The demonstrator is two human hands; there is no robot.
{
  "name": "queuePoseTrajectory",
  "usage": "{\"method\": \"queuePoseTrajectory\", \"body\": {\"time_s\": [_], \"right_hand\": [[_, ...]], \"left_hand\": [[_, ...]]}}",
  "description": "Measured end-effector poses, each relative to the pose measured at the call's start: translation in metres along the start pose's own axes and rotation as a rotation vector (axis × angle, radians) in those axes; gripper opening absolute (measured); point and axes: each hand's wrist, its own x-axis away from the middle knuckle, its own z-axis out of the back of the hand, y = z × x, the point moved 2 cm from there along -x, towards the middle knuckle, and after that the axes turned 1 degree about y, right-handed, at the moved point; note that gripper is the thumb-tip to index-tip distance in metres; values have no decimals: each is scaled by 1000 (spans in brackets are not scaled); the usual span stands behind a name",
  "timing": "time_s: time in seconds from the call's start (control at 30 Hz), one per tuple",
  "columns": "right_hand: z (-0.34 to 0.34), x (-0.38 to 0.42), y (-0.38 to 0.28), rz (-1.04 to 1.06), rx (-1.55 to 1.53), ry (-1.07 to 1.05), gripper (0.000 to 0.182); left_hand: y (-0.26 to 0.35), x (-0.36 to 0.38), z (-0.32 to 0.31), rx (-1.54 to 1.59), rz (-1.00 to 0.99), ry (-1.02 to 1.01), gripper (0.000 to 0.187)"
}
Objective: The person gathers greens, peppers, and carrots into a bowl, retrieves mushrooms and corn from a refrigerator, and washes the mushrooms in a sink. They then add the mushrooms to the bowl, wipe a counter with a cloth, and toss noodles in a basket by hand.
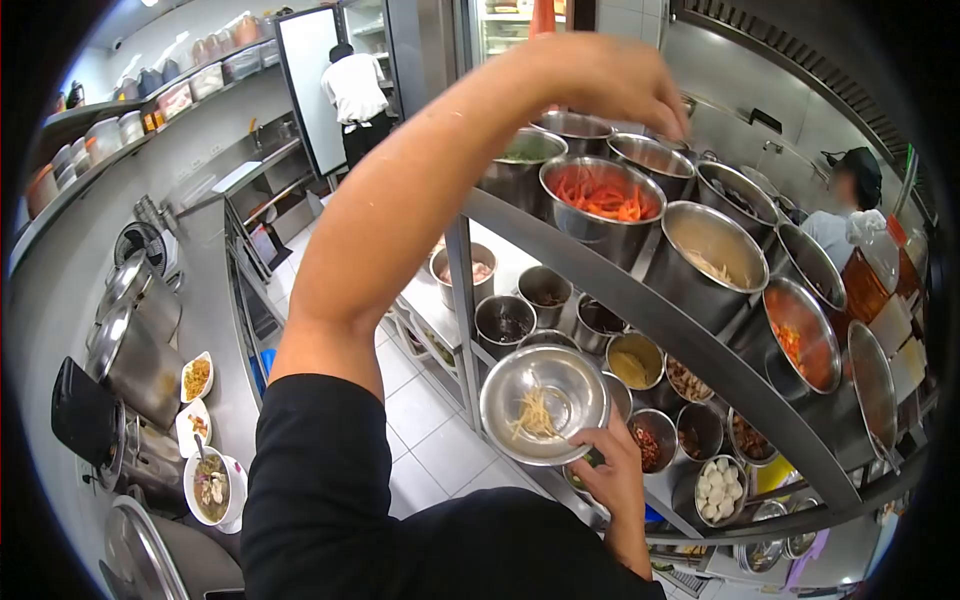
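Note:
My right hand (607, 467) grips the rim of a steel mixing bowl (500, 385), tilted toward me. Pale yellow strips (538, 412) lie in the bottom of that bowl. High over the raised shelf, my left hand (630, 85) reaches out with its fingers bunched and pointing down. Whatever the fingertips may hold is hidden. Beneath it are steel pots, among them one with a reddish inside (652, 153). Nearer stands a pot of red and orange pepper strips (607, 195), and beside it a pot with pale strips (714, 262).
Below the shelf's steel rail (640, 300) sit several ingredient pots, one with white balls (719, 490). On the left counter are a soup bowl (212, 488), small dishes and large stockpots (140, 370). One person (355, 95) stands at the back, another (850, 200) at right.

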Motion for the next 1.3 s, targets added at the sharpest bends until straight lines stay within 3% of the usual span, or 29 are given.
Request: {"method": "queuePoseTrajectory", "body": {"time_s": [0.07,0.13,0.2,0.3,0.4,0.5,0.6,0.7,0.87,1.0,1.3], "right_hand": [[8,3,5,-6,26,-1,34],[-7,1,0,-32,-3,54,32],[1,1,7,-15,32,71,31],[-3,0,14,-23,-17,34,31],[-7,1,8,-37,5,30,34],[-8,-1,9,-9,27,31,36],[-8,-4,4,-35,-8,33,37],[-8,-4,5,-42,-4,32,37],[-10,-3,6,-43,49,21,37],[-13,-2,7,-28,45,49,34],[-11,-8,3,-37,17,31,35]], "left_hand": [[-32,-3,-4,-35,91,-72,29],[-42,2,-3,-211,359,-433,29],[-74,6,-33,-162,472,-545,33],[-91,11,-67,-14,472,-769,40],[-100,9,-78,-34,428,-789,44],[-102,7,-73,-114,408,-698,43],[-107,10,-41,152,498,-512,44],[-112,9,-31,240,500,-483,46],[-101,14,-67,-61,374,-660,41],[-91,14,-47,-23,456,-465,36],[-86,23,-9,36,429,-208,29]]}}
